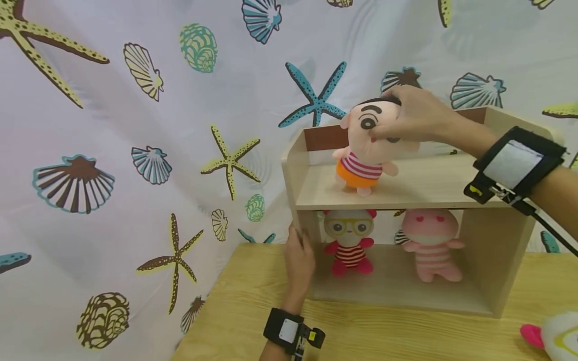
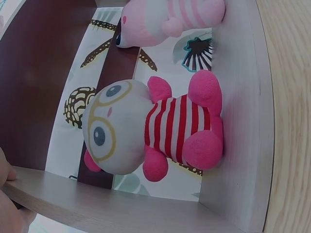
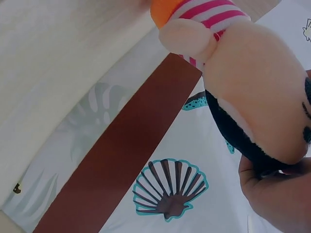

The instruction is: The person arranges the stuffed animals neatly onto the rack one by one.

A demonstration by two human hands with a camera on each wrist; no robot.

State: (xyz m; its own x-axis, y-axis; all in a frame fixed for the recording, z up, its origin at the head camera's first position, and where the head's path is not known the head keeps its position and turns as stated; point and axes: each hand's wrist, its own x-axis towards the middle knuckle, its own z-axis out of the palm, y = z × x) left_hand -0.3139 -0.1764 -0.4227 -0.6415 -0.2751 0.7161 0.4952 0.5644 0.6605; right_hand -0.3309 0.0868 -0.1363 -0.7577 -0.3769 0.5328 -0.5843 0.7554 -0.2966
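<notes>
A wooden two-level shelf (image 1: 311, 150) stands on a wooden table. My right hand (image 1: 413, 118) grips the head of a boy plush doll (image 1: 367, 150) with black hair, striped shirt and orange shorts, standing on the upper level. The doll (image 3: 252, 87) fills the right wrist view, with my fingers (image 3: 272, 194) under its head. My left hand (image 1: 299, 258) holds the shelf's left side wall near the bottom. In the lower level stand a glasses-wearing doll in red stripes (image 1: 348, 243) (image 2: 155, 128) and a pink doll (image 1: 432, 243) (image 2: 170, 19).
A curtain with shells and starfish (image 1: 135, 150) hangs behind the table (image 1: 253, 306) and shelf. Another white and pink plush (image 1: 555, 336) lies at the table's right front corner. The shelf's upper board (image 1: 433, 185) right of the doll is bare.
</notes>
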